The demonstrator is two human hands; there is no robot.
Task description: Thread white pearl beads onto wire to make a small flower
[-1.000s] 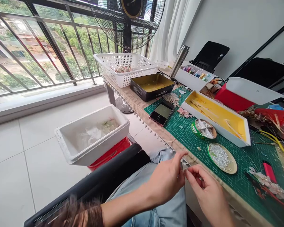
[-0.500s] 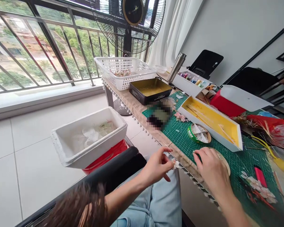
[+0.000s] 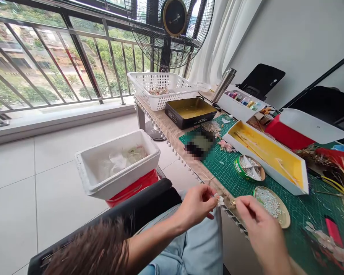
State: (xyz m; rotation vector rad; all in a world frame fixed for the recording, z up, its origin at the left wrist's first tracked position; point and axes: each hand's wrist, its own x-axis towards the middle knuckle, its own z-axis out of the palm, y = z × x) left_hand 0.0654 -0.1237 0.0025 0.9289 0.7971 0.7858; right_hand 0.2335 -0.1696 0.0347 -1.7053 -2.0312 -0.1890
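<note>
White beaded cluster (image 3: pixel 219 200) pinched tight by the left hand (image 3: pixel 195 208), fingertips clamped on it, right hand (image 3: pixel 260 225) hovering just beside, fingers together, small gold piece (image 3: pixel 232 202) between the hands!

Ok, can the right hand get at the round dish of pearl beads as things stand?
Probably yes. The right hand is just beside the round dish of pearl beads, which lies on the green cutting mat, and nothing appears to stand between them.
</note>
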